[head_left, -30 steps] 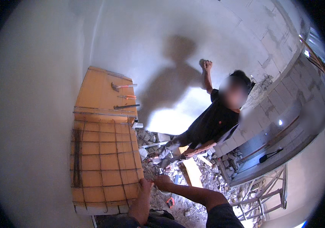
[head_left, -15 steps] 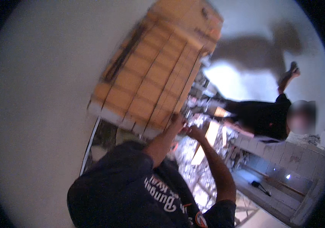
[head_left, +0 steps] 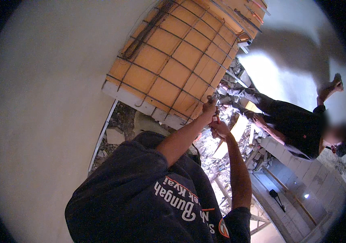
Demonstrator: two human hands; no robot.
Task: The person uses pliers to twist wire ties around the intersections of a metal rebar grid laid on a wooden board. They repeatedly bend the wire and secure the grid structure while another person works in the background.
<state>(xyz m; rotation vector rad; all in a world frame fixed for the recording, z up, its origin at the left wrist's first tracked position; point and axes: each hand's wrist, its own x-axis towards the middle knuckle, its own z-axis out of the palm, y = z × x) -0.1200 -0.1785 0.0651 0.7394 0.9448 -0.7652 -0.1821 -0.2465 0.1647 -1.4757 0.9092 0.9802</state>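
A grid of steel rebar [head_left: 173, 58] lies over orange-brown boards [head_left: 150, 69] in front of me. At its near right corner, my left hand [head_left: 209, 108] is closed, its fingers curled close to the bar ends; what they grip is too small to make out. Just below it, my right hand [head_left: 220, 129] is wrapped round a red-handled tool [head_left: 216, 119] that looks like pliers. The tool's jaws are hidden between the two hands.
Along the grid's left side lies a bundle of thin dark rods [head_left: 146, 34]. Rubble [head_left: 211, 156] and broken blocks cover the ground below. A co-worker in dark clothes [head_left: 290, 125] stands at the right, one arm against the pale wall [head_left: 270, 73]. Loose tools [head_left: 252, 16] rest on the far board.
The view has steadied and shifted, so the grid and both hands sit further right and the hands higher in the picture. Both hands stay close together at the grid's corner.
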